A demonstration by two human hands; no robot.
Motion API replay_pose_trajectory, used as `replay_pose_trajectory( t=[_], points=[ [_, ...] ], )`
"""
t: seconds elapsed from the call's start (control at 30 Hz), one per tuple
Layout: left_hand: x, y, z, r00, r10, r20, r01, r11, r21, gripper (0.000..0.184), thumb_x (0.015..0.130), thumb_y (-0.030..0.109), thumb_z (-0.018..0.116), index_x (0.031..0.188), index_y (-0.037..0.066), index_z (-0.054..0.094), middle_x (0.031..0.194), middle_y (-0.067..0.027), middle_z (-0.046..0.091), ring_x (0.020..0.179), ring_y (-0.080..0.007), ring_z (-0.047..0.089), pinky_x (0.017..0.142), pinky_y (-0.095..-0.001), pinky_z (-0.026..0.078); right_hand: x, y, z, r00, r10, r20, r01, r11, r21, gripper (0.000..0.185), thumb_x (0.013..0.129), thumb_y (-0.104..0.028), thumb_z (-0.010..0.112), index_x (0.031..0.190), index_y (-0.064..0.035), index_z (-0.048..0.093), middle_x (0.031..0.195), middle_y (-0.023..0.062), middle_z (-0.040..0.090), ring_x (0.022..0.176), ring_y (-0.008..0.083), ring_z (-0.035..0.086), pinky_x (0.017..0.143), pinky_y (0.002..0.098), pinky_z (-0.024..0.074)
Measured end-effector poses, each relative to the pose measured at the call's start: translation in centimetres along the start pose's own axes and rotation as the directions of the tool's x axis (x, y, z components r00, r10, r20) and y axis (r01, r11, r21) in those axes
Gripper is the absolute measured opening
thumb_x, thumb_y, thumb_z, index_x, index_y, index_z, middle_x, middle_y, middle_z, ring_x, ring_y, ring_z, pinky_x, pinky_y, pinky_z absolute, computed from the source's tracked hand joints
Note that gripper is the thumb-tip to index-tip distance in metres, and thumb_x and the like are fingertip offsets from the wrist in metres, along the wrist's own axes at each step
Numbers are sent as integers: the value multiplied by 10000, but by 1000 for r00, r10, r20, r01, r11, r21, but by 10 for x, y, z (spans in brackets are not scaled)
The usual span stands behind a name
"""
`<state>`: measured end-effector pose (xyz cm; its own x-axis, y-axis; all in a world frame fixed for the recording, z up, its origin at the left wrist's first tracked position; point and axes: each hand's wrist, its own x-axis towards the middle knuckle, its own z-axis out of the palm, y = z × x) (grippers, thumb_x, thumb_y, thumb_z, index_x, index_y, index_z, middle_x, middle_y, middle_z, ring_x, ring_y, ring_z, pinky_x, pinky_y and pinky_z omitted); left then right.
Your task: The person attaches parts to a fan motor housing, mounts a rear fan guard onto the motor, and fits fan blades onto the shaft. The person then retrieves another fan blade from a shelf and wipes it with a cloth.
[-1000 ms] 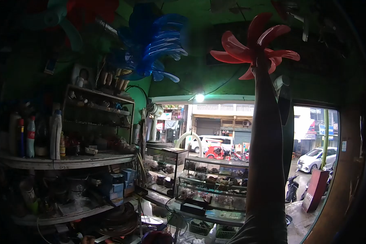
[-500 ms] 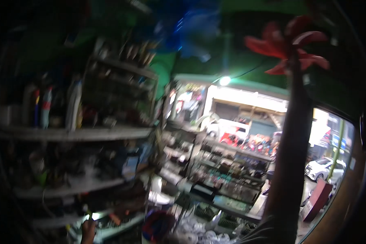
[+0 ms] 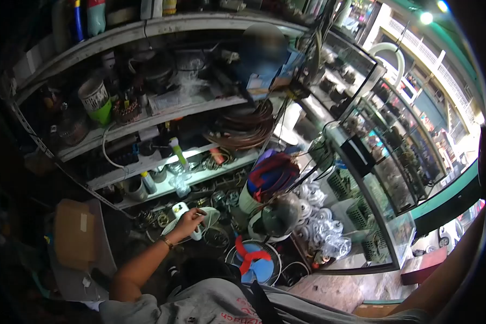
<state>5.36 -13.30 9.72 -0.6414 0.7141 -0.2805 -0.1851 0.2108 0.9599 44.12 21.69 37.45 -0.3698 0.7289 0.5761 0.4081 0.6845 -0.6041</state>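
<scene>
My left hand (image 3: 188, 222), with a bracelet at the wrist, reaches over the floor with its fingers drawn together. What they hold, if anything, I cannot make out. Just behind it are a white appliance part (image 3: 180, 209) and a pale round dish-like piece (image 3: 211, 217), partly covered by the hand. Lower right of the hand lies a round fan with blue blades (image 3: 262, 268), a red fan blade (image 3: 248, 254) on top of it. My right arm (image 3: 453, 270) runs off the right edge, its hand out of view.
Cluttered shelves (image 3: 162, 24) rise ahead, with coiled hose (image 3: 245, 129) and a green-handled light (image 3: 178, 153). A glass display case (image 3: 380, 237) stands right, beside plastic-wrapped parts (image 3: 321, 229). A bin with cardboard (image 3: 75, 235) sits left.
My view has swung down from the shopfront to the floor. The raised right arm, with a red multi-bladed fan blade at its end, has dropped to the right edge; the blade there is gone from view.
</scene>
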Motion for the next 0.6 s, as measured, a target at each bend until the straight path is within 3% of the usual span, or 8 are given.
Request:
replay_pose_trajectory(
  t=[0.17,0.2,0.27,0.33,0.37,0.4,0.47,0.6],
  points=[
    [1,-52,-12,998,-63,-9,63,996,59,151,877,111,499,1002,33,533,717,-42,611,566,-86,551,451,-218,426,59,21,49,984,44,172,-42,999,-18,318,830,-102,565,1132,-9,526,1009,121,580,856,199,562,749,300,453],
    [1,-59,-17,998,-61,-7,62,996,57,180,882,148,513,1014,26,525,739,-32,601,494,-61,485,444,-197,418,69,27,69,976,54,209,-55,998,-1,322,830,-103,564,1136,-9,526,1016,122,579,865,201,561,760,302,454],
    [0,-74,-26,997,-78,-19,79,994,78,171,888,136,490,1019,31,524,733,-31,597,513,-66,508,451,-205,432,62,39,129,956,86,281,-113,990,83,329,830,-103,563,1143,-11,525,1028,125,576,883,203,560,781,305,455],
    [9,-105,-38,996,-90,-24,92,994,67,164,889,125,471,1018,39,526,740,-34,603,539,-78,535,462,-213,440,15,55,211,918,163,363,-254,942,219,336,830,-104,561,1151,-12,523,1040,128,573,902,206,558,802,309,456],
    [9,-110,-40,995,-92,-29,93,993,71,164,889,125,471,1018,39,526,740,-34,603,539,-78,535,462,-213,440,-36,63,262,934,221,280,-316,876,364,306,811,-99,554,1104,-11,545,923,89,586,788,166,561,680,269,466],
    [9,-111,-40,987,-141,-72,145,988,58,166,884,128,479,1012,34,527,719,-33,596,523,-79,523,454,-214,428,-66,39,285,800,367,474,-564,729,388,210,822,-67,506,1019,-5,547,814,42,553,681,117,501,609,257,426],
    [16,-108,-46,976,-175,-128,185,980,74,161,881,128,485,997,26,530,693,-27,580,494,-76,500,440,-214,411,-120,49,337,772,294,563,-579,690,435,227,786,-51,513,998,7,567,875,54,570,727,118,561,627,223,446],
    [37,-130,-60,958,-214,-191,215,977,-16,129,869,98,497,960,23,547,669,-13,556,499,-64,495,440,-213,410,-193,47,394,629,388,674,-755,511,410,194,784,-37,502,965,5,560,868,71,586,634,128,574,550,239,463]
  ],
)
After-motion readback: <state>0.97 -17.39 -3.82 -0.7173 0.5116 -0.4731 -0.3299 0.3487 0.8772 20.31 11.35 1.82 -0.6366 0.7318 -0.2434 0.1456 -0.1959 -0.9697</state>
